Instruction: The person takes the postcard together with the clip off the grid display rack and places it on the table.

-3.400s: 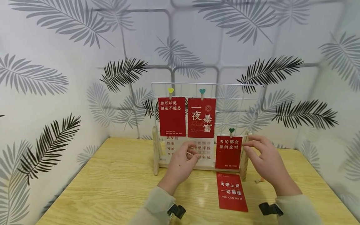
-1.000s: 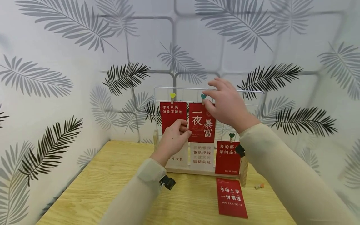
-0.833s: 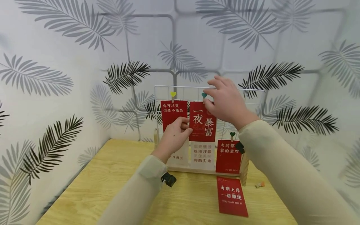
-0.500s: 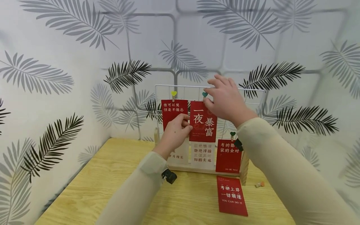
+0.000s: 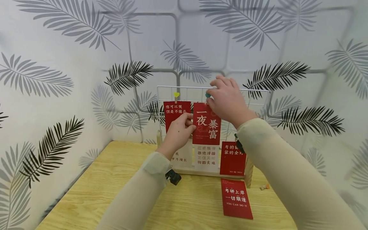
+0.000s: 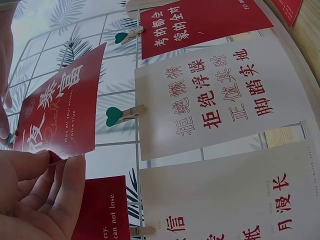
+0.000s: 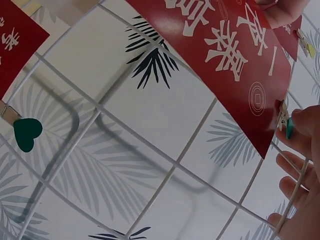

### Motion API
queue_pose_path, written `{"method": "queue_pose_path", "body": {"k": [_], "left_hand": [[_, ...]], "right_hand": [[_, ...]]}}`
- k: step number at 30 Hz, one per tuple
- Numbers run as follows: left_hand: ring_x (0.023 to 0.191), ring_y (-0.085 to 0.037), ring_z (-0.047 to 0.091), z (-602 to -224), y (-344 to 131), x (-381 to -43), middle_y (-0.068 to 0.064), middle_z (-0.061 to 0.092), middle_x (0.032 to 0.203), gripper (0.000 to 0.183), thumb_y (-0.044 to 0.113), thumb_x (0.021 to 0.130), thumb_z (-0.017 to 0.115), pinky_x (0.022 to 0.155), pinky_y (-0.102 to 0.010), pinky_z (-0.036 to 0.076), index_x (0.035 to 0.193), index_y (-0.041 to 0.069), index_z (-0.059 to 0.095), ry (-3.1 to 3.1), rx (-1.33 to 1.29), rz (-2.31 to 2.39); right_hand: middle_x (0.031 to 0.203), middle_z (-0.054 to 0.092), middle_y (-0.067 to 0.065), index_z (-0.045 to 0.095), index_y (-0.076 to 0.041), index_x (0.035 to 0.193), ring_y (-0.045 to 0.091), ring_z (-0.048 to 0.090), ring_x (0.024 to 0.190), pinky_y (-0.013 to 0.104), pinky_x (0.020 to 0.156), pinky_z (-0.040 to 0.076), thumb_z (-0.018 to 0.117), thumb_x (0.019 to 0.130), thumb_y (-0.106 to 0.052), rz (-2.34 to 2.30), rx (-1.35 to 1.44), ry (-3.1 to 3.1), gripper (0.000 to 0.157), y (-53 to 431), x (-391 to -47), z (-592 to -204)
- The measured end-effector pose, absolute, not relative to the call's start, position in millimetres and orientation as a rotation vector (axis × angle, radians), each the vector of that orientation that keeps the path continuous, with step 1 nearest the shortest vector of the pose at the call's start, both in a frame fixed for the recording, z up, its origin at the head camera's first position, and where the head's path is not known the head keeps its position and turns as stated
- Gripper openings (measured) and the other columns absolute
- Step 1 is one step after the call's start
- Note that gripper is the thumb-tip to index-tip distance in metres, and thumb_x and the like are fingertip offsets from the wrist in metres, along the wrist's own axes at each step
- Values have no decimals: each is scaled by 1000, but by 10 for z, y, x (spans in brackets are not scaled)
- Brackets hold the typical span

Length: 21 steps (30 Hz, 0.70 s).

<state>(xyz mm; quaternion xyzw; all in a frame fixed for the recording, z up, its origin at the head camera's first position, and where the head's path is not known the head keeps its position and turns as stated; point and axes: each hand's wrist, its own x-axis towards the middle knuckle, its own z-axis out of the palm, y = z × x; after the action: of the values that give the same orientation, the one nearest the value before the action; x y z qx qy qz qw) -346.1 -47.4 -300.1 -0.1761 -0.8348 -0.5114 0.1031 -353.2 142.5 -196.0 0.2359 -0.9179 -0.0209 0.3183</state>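
A red card with large white characters (image 5: pixel 206 127) hangs on the upper middle of a white wire grid (image 5: pixel 241 90), under a teal heart clothespin (image 7: pixel 288 127). My left hand (image 5: pixel 178 131) pinches this card's left edge between thumb and fingers. In the right wrist view, thumb and forefinger of my right hand (image 7: pixel 305 150) pinch the clothespin at the card's top, the other fingers spread behind the grid wires. Left of it hangs another red card (image 5: pixel 171 116) under a yellow heart clothespin (image 5: pixel 176 95), partly covered by my left hand.
Lower on the grid hang two white cards (image 6: pixel 210 95) and a red card (image 5: pixel 233 161) with a green heart clothespin (image 7: pixel 26 132). Before the wooden stand, a red card (image 5: pixel 237 199) lies on the wooden table (image 5: pixel 100 191), with an orange-topped clothespin (image 5: pixel 264 187) to its right.
My right hand has risen from beside the lower right card to the teal clothespin. My left hand has moved up from the white cards to the upper middle red card's edge.
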Motion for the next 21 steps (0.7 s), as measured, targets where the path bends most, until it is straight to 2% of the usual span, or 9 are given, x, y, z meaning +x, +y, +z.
{"method": "queue_pose_path", "body": {"k": [7, 15, 21], "left_hand": [[88, -17, 64, -3005, -470, -3463, -1, 62, 101, 34, 11, 100, 64, 70, -29, 58, 133, 15, 56, -2458, -502, -1479], [88, -17, 64, -3021, -477, -3452, -1, 61, 102, 35, 12, 101, 63, 70, -29, 58, 135, 15, 55, -2447, -503, -1477], [89, -16, 63, -3020, -493, -3446, 0, 62, 101, 33, 12, 101, 64, 73, -31, 57, 133, 16, 57, -2437, -509, -1434]], "right_hand": [[134, 60, 10, 76, -12, 115, 34, 37, 141, 51, 119, 20, 58, 103, -23, 14, 623, -2324, 24, 1444, -3562, -2011], [120, 64, 7, 79, -10, 96, 32, 48, 125, 47, 117, 24, 67, 99, -20, 104, 646, -2129, 16, 1434, -3598, -2085], [120, 64, 7, 79, -8, 94, 32, 48, 123, 47, 116, 25, 70, 96, -19, 115, 655, -2092, 14, 1418, -3598, -2091]]}}
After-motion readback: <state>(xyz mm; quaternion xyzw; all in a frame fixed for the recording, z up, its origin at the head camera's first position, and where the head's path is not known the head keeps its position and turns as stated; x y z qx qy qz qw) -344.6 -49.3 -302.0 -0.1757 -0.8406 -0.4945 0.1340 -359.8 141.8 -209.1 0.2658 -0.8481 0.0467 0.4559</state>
